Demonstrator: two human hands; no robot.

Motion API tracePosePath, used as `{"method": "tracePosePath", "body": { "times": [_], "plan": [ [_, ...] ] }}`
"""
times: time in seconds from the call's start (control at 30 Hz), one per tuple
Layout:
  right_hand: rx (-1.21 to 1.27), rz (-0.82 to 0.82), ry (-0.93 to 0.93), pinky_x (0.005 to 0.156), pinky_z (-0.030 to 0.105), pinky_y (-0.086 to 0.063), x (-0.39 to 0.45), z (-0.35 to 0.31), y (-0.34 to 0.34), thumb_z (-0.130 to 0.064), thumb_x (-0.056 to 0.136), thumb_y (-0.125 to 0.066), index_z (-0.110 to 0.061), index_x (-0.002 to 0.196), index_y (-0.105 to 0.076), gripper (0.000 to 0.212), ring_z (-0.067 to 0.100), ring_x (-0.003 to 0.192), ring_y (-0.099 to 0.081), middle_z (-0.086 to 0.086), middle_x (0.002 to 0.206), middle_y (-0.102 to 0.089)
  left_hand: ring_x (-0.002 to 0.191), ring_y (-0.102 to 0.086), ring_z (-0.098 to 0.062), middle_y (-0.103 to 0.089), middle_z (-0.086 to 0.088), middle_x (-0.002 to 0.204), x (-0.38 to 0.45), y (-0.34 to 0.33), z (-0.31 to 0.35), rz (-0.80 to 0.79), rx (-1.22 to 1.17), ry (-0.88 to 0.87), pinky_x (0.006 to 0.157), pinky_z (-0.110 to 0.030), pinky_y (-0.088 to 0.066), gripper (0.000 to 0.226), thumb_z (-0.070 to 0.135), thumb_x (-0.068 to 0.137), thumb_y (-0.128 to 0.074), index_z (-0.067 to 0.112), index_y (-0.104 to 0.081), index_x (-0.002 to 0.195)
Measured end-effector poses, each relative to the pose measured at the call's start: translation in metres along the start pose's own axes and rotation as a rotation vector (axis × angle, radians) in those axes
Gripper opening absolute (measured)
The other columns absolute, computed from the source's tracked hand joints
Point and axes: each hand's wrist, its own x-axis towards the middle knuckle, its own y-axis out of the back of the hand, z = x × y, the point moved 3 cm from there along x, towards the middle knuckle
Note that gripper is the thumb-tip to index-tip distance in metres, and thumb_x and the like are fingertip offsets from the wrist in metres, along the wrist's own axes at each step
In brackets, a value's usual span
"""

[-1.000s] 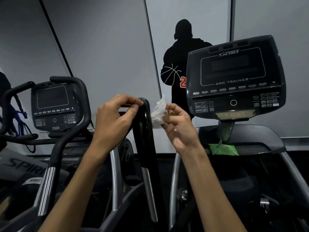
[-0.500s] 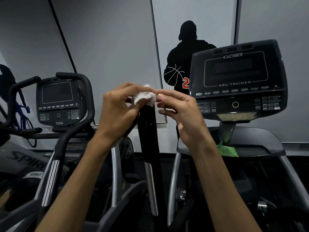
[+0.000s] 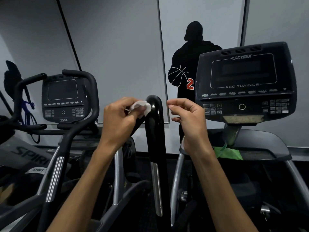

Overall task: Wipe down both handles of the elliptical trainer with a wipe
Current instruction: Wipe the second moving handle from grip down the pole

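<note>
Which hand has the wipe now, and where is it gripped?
The left hand pinches the crumpled wipe at its left side, against the handle top. The right hand holds nothing.

wipe (image 3: 140,107) left of handle (image 3: 154,124), console (image 3: 244,81) right

Views: one only, the head camera, so no second view shares any part of the scene.
Position: worn on the person's head, standing at the elliptical trainer, behind its left handle (image 3: 154,124).
Facing: forward and slightly down, toward the grey wall (image 3: 117,47) behind the machines.
Nearness: close; both forearms rise from the bottom edge, with the left hand (image 3: 119,119) and right hand (image 3: 188,120) near mid-frame.
Framing: wide-angle, lines bending toward the edges; the Cybex console (image 3: 244,82) sits right, a second console (image 3: 64,99) left.
</note>
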Motion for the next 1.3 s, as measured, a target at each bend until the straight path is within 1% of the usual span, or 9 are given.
{"method": "tracePosePath", "body": {
  "times": [0.1, 0.3, 0.5, 0.7, 0.9, 1.0, 1.1, 1.23, 1.3],
  "plan": [
    [0.0, 0.006, 0.03, 0.075, 0.023, -0.05, -0.003, -0.002, -0.01, -0.002, 0.09, -0.067, -0.013, 0.091, -0.077, 0.015, 0.01, 0.085, -0.064, 0.003, 0.09, -0.073, 0.068, -0.064, -0.009, -0.07, 0.005, 0.074, 0.02, -0.01, 0.006, 0.085, 0.03, 0.001, 0.068, -0.038, -0.054, 0.015, 0.029, 0.089, -0.077, 0.014, -0.076, 0.085],
    [-0.026, -0.001, 0.067, 0.072, 0.017, -0.05, -0.007, -0.004, -0.004, -0.002, 0.09, -0.067, -0.015, 0.089, -0.076, 0.016, 0.003, 0.08, -0.063, -0.002, 0.085, -0.071, 0.071, -0.06, -0.004, -0.073, 0.003, 0.084, -0.007, -0.007, 0.025, 0.027, 0.146, -0.21, 0.065, -0.019, -0.047, 0.007, 0.018, 0.087, -0.08, 0.012, -0.079, 0.091],
    [-0.041, 0.007, 0.067, 0.068, 0.014, -0.048, -0.01, -0.008, -0.005, -0.001, 0.09, -0.066, -0.014, 0.089, -0.076, 0.016, 0.001, 0.078, -0.062, -0.003, 0.085, -0.071, 0.067, -0.06, -0.024, -0.069, -0.006, 0.071, 0.015, -0.008, 0.003, 0.11, 0.054, 0.018, 0.065, -0.042, -0.049, 0.025, 0.033, 0.09, -0.076, 0.009, -0.076, 0.083],
    [-0.063, -0.005, 0.073, 0.071, 0.015, -0.049, -0.014, -0.008, -0.008, -0.002, 0.09, -0.067, -0.014, 0.089, -0.076, 0.015, -0.001, 0.077, -0.063, -0.004, 0.083, -0.071, 0.076, -0.064, -0.009, -0.073, 0.005, 0.085, -0.015, -0.005, 0.018, 0.008, 0.083, -0.131, 0.067, -0.021, -0.046, 0.009, 0.007, 0.088, -0.073, 0.014, -0.078, 0.089],
    [-0.071, 0.006, 0.113, 0.071, 0.015, -0.05, -0.018, -0.015, -0.015, -0.001, 0.09, -0.067, -0.014, 0.088, -0.076, 0.015, -0.001, 0.076, -0.063, -0.004, 0.082, -0.07, 0.071, -0.064, -0.022, -0.07, -0.004, 0.074, 0.004, -0.001, -0.003, -0.036, 0.051, 0.12, 0.06, -0.035, -0.049, 0.016, 0.025, 0.094, -0.07, 0.011, -0.068, 0.088],
    [-0.068, -0.023, 0.134, 0.072, 0.015, -0.051, -0.023, -0.019, -0.017, -0.001, 0.09, -0.067, -0.011, 0.09, -0.076, 0.013, 0.001, 0.077, -0.063, -0.001, 0.083, -0.07, 0.065, -0.067, -0.016, -0.073, 0.002, 0.082, 0.01, 0.008, 0.002, -0.052, -0.16, 0.178, 0.058, -0.03, -0.054, 0.01, 0.016, 0.097, -0.067, 0.018, -0.057, 0.097],
    [-0.052, -0.011, 0.132, 0.072, 0.016, -0.05, -0.022, -0.021, -0.013, -0.001, 0.09, -0.067, -0.013, 0.089, -0.076, 0.015, -0.002, 0.076, -0.063, -0.006, 0.08, -0.07, 0.053, -0.058, -0.012, -0.067, 0.001, 0.069, 0.01, 0.02, -0.005, -0.069, -0.334, 0.231, 0.051, -0.029, -0.051, 0.01, 0.008, 0.096, -0.066, 0.011, -0.06, 0.088],
    [-0.056, 0.013, 0.12, 0.071, 0.02, -0.05, -0.021, -0.018, -0.019, -0.001, 0.09, -0.066, -0.014, 0.089, -0.075, 0.016, 0.004, 0.078, -0.062, -0.003, 0.081, -0.07, 0.064, -0.065, -0.015, -0.07, 0.005, 0.081, 0.004, 0.003, -0.006, -0.001, -0.112, 0.25, 0.06, -0.036, -0.058, 0.018, 0.021, 0.085, -0.08, 0.021, -0.063, 0.089],
    [-0.068, 0.012, 0.123, 0.072, 0.019, -0.051, -0.022, -0.014, -0.022, 0.0, 0.09, -0.066, -0.013, 0.089, -0.075, 0.016, 0.004, 0.078, -0.064, -0.001, 0.083, -0.071, 0.061, -0.066, -0.011, -0.07, 0.005, 0.084, -0.006, -0.003, 0.002, 0.112, -0.091, 0.172, 0.058, -0.029, -0.056, 0.01, 0.023, 0.091, -0.076, 0.019, -0.066, 0.093]
  ]
}}
